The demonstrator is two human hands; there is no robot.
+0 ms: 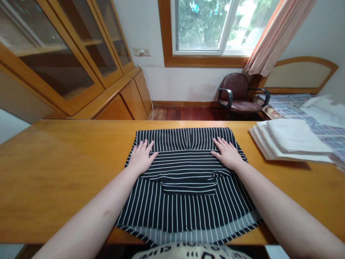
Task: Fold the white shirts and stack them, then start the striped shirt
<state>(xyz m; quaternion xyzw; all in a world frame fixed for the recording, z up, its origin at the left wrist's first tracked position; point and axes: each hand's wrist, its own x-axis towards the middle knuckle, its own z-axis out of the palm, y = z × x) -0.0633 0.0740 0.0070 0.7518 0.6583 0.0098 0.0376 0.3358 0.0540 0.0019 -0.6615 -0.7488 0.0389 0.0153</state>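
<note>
Ahead, past the wooden table point(54, 172), an armchair point(238, 94) sits near a window point(205, 27).

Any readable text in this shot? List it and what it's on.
Dark printed letters on the person's light top: upside down, cut off by the picture edge, too blurred to quote.
Wall socket: any markings too small to read.
No other text, brand or number can be read.
</note>
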